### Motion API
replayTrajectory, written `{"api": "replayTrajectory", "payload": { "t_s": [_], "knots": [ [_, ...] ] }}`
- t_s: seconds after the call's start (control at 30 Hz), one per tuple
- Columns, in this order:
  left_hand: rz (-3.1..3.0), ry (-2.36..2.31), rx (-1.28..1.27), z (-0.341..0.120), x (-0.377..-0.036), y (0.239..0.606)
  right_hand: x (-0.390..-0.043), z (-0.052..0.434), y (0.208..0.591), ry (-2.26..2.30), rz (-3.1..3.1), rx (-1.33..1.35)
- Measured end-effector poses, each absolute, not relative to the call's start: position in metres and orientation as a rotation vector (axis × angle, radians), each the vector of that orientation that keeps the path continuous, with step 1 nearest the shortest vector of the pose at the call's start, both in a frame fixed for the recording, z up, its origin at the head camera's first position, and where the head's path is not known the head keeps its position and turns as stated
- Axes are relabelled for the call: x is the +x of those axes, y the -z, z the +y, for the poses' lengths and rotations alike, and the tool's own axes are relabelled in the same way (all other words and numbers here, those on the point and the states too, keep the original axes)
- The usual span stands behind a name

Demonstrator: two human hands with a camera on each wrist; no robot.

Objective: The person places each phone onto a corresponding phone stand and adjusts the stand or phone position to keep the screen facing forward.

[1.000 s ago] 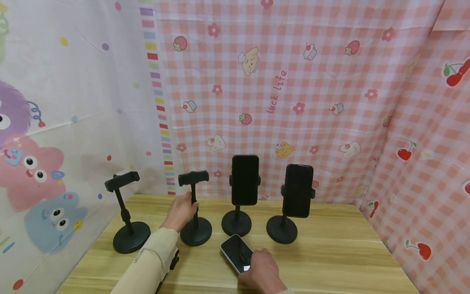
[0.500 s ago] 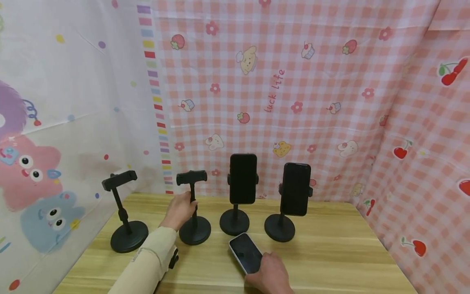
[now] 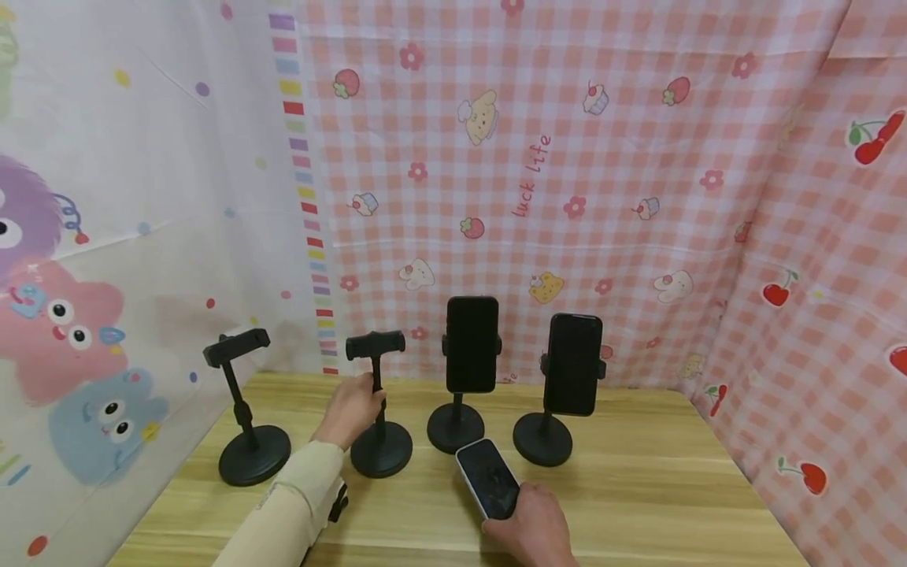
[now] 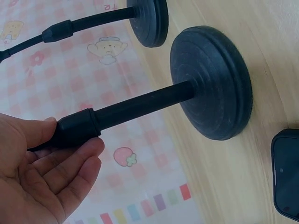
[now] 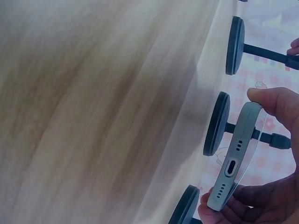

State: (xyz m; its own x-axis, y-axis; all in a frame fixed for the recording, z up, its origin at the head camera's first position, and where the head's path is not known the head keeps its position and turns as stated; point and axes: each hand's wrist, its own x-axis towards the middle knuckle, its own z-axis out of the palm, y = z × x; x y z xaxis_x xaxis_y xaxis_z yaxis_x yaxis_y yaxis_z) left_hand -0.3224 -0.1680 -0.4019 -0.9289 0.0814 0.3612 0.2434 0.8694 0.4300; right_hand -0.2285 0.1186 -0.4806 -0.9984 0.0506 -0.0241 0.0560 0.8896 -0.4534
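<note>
Four black phone stands line the back of the wooden table point(image 3: 638, 488). My left hand point(image 3: 354, 407) grips the pole of the second stand point(image 3: 380, 449), whose clamp point(image 3: 375, 344) is empty. In the left wrist view the thumb and fingers point(image 4: 77, 161) pinch the pole's thick collar point(image 4: 77, 128) above the round base point(image 4: 212, 81). My right hand point(image 3: 531, 526) holds a white-edged phone point(image 3: 487, 478) by its near end, in front of the third stand. The right wrist view shows the phone's port edge point(image 5: 233, 161) held between the thumb and fingers, off the wood.
The leftmost stand point(image 3: 249, 453) is empty. The third stand carries a dark phone point(image 3: 472, 344), and the fourth stand another phone point(image 3: 574, 364). Patterned cloth point(image 3: 538, 181) hangs close behind and on both sides. Bare wood lies to the right of the stands.
My right hand has slid to the right with the phone and turned it to point further away from me. My left hand stays on the second stand's pole.
</note>
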Motion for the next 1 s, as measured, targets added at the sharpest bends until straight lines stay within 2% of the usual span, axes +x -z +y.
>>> {"api": "replayTrajectory", "payload": {
  "t_s": [0.37, 1.0],
  "knots": [
    [-2.639, 0.665, -0.323, -0.155, -0.313, 0.405, -0.229, 0.118, 0.481, 0.721, 3.037, 0.087],
    [-2.582, 0.703, -0.317, -0.152, -0.311, 0.411, -0.224, 0.111, 0.47, 0.78, 2.988, 0.114]
  ]
}}
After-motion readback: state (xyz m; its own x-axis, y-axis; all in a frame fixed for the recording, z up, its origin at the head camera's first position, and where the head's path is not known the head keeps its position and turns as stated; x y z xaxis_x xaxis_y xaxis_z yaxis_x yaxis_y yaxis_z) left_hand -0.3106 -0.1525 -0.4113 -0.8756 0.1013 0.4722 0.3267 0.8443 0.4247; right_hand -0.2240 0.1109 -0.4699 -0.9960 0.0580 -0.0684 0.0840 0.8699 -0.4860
